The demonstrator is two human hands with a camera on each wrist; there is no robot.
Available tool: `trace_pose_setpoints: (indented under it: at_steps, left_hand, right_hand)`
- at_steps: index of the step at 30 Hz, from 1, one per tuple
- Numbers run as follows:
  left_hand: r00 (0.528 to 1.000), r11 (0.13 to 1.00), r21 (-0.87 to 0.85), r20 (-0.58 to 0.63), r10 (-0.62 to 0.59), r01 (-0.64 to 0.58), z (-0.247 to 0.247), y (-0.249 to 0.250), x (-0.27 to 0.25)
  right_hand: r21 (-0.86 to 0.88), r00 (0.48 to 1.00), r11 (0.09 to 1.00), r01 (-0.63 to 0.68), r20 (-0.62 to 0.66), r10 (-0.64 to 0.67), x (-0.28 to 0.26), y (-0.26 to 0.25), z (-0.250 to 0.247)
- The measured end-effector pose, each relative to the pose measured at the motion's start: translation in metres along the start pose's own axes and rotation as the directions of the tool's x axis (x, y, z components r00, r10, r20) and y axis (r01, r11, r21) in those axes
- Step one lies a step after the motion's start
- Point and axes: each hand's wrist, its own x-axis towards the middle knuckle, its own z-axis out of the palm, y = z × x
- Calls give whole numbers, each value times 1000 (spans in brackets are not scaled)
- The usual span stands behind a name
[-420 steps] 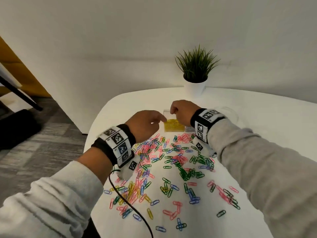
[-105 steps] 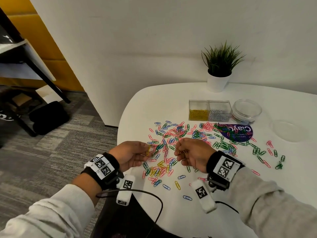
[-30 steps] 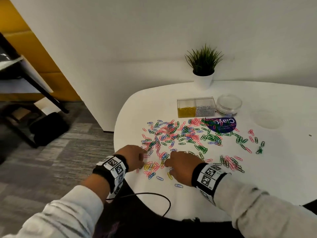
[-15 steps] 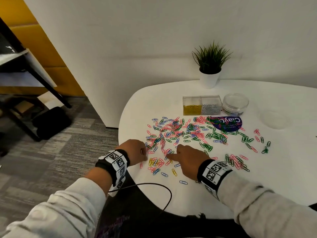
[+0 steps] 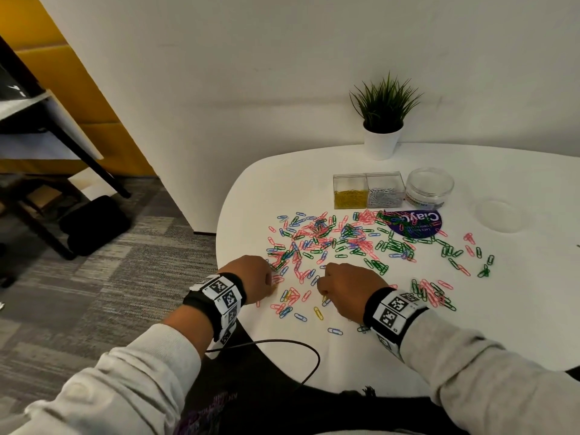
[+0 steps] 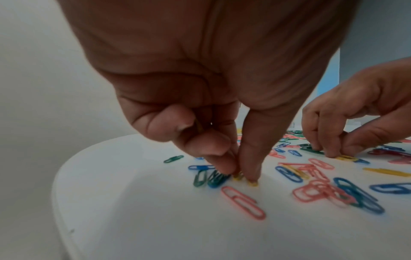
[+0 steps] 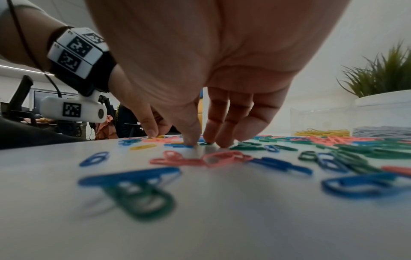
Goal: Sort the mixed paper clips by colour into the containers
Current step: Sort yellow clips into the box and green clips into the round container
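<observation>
Mixed paper clips [image 5: 339, 243] in pink, green, blue and yellow lie spread over the white table [image 5: 470, 324]. At the near-left edge of the spread, my left hand [image 5: 272, 285] points down. Its thumb and index tip pinch a yellow clip [image 6: 252, 183] that lies flat on the table. My right hand [image 5: 323, 295] is beside it, thumb and fingertips [image 7: 222, 143] pressed down around another yellow clip [image 6: 345, 157]. Two joined clear boxes stand at the back, one with yellow clips [image 5: 350, 197], one with silver clips [image 5: 385, 197].
A round clear tub [image 5: 429, 188] stands right of the boxes, its lid [image 5: 499, 215] lies further right. A purple disc [image 5: 417, 222] sits under some green clips. A potted plant [image 5: 383, 120] is at the back. A black cable [image 5: 282, 343] hangs off the table's near edge.
My right hand's outstretched index finger has curled in; thumb and fingertips now close down on a yellow clip. My left hand has stayed at the near-left edge, fingertips down.
</observation>
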Motion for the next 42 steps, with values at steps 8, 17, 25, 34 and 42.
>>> trace_pose_setpoints:
  at_steps: [8,17,25,34,42]
  left_hand:
    - [999,977,-213,-11,-34,30,-1,-16,-2]
    - [982,643,-745,99,-160,179,-5,-31,0]
    - [969,665,-706,198,-145,244,1,-15,-1]
    - [998,998,17,26,-58,58,-4,-1,-1]
    - [998,991,130,63,-25,17,0,11,-3]
  right_hand:
    - [-48,998,997,-58,-1,58,-4,-3,-6]
    - [531,947,819,-216,-89,307,-16,10,-30]
    - [911,902,228,-342,250,353,-11,7,-34]
    - [82,984,993,-89,161,75,10,-22,-9]
    - [71,987,991,-115,123,106,12,-23,-6]
